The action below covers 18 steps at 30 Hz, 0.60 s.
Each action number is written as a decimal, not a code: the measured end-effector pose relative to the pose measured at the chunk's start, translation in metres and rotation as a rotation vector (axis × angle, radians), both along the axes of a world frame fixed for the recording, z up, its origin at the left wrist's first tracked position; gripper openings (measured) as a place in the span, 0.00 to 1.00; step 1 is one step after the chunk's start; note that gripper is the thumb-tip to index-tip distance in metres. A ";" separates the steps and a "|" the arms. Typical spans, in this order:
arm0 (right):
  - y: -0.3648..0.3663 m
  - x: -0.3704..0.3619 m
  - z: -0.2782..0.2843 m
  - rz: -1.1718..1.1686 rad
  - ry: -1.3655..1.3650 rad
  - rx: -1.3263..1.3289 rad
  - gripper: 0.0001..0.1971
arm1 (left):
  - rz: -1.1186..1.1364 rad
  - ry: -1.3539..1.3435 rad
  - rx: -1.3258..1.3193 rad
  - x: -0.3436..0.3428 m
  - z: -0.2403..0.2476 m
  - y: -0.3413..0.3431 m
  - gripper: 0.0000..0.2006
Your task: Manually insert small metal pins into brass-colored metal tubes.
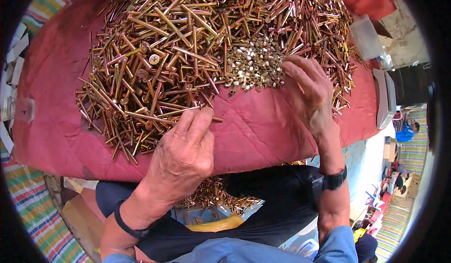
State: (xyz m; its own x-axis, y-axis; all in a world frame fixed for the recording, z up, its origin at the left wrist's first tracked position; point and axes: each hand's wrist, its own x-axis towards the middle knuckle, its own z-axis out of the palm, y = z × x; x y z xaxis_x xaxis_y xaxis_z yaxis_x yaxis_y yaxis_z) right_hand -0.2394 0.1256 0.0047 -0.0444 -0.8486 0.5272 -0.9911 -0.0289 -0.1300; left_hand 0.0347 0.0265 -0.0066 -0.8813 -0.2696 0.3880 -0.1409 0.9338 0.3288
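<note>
A big heap of long gold-coloured bolts (155, 94), several with flat heads, covers much of the red padded surface (249, 136). Among them, at the heap's near middle, lies a patch of small shiny metal nuts (253, 63). At the near edge of the heap my left hand (181, 148) is closed, thumb and fingers pinched on a bolt whose end shows at the fingertips. My right hand (310, 86) is at the right side of the nuts, fingers curled together and slightly blurred. Whatever its fingertips hold, if anything, is hidden.
More bolts (221, 195) lie below the front edge, between my legs, near a yellow item (218, 224). A clear plastic container (366, 37) stands at the right, beside a grey-white tray (385, 98). A small clear container (24, 109) is at the left edge. Another person in blue (406, 132) is far right.
</note>
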 end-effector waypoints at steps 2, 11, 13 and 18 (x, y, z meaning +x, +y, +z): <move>0.004 0.014 0.004 0.005 -0.042 0.034 0.14 | 0.008 0.022 0.043 -0.002 -0.002 -0.001 0.15; 0.017 0.074 0.017 -0.011 -1.584 -0.022 0.13 | 0.062 0.385 0.817 -0.019 0.004 0.006 0.07; 0.020 0.081 0.021 -0.029 -1.752 -0.050 0.16 | 0.083 0.400 1.216 -0.019 0.020 0.008 0.07; 0.023 0.092 0.023 -0.026 -1.780 -0.111 0.24 | 0.039 0.337 1.449 -0.022 0.019 0.015 0.09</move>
